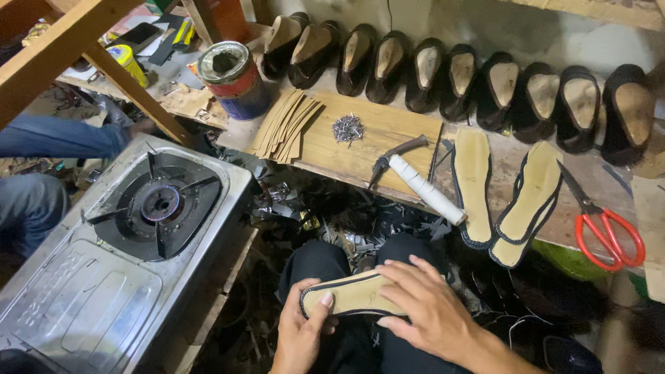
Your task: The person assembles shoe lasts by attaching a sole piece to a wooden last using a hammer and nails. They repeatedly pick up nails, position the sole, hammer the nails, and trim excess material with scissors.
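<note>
Here, low in the view, both hands work over the person's lap.

Insole in hand: a tan insole (353, 294) with a dark edge lies flat across the black-trousered knees, toe end to the left.
Left hand: the left hand (303, 332) grips the toe end, thumb pressed on the top face, fingers curled underneath.
Right hand: the right hand (426, 305) lies over the heel end, fingers spread and flat on it, closed loosely round the edge.
Bench: a wooden bench (374, 138) runs across beyond the knees.
On the bench: a hammer (415, 176) with a white-wrapped handle, a small heap of nails (348, 129), a fan of cardboard strips (285, 125), two more insoles (506, 190) lying side by side, and red-handled scissors (603, 225) at the right.
Back row: dark shoes (460, 79) stand sole-up in a line along the wall.
Tin: an open can (234, 77) stands at the bench's left end.
Stove: a steel gas burner (125, 242) sits to the left of the knees.
Another person: a blue sleeve (55, 138) reaches in at the far left.
</note>
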